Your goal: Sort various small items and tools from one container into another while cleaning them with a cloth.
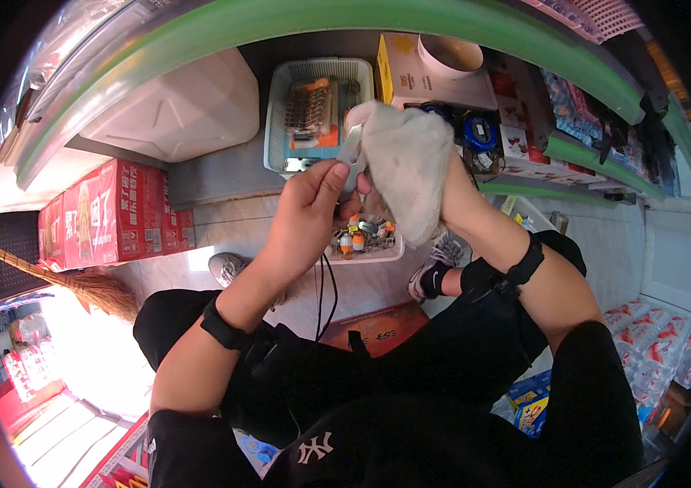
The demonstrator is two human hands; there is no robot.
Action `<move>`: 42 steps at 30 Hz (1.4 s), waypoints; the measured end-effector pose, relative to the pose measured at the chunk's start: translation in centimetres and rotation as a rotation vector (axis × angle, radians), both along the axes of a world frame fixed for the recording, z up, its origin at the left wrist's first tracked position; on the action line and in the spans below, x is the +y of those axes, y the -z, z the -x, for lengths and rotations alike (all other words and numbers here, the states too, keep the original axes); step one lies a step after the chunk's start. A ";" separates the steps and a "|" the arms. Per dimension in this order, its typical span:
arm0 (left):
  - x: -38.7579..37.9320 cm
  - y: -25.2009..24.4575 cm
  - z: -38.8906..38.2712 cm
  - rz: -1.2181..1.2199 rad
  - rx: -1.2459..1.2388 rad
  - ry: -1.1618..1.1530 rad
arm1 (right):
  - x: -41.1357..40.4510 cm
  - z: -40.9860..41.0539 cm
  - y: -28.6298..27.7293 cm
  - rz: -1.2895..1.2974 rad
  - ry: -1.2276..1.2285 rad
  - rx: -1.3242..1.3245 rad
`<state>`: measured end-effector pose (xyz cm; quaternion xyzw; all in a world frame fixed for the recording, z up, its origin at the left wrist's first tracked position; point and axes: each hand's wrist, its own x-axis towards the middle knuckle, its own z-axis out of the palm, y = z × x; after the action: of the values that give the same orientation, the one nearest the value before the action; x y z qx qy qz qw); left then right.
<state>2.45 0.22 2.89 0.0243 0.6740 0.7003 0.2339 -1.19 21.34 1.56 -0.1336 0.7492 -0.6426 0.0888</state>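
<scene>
My left hand [315,210] grips a small tool with a grey handle and a shiny metal end [353,143]; its exact kind is hard to tell. A white cloth [409,165] covers my right hand [456,177], hiding the fingers, and its edge is against the metal end. Just behind the hands, on the shelf, a pale blue plastic basket [270,131] holds carded packs of small metal items [310,113]. Below them, on the floor, a white basket [376,258] contains several small items, some with orange parts [351,243].
A green-edged shelf [333,15] arches overhead. Tape measures [479,131], a box [437,79] and a white bowl [450,58] share the lower shelf with a white plastic container [187,104]. Red cartons [108,213] and a straw broom [92,290] are left; bottled-water packs [656,335] are right.
</scene>
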 end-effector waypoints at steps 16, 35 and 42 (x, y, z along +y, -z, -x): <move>-1.6 0.8 -0.4 -0.111 0.062 -0.185 | -1.3 -0.6 4.5 0.459 -0.095 -0.367; -1.3 -1.1 -1.3 -0.046 -0.036 -0.071 | 0.2 0.8 1.9 0.490 0.287 -0.329; -1.8 0.5 -1.9 -0.121 0.001 -0.216 | 0.9 0.6 2.5 0.656 0.030 -0.520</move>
<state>4.35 -1.62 2.37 -0.0340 0.6293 0.7609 0.1546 -1.81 22.28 -0.95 0.0228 0.4594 -0.8607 0.2183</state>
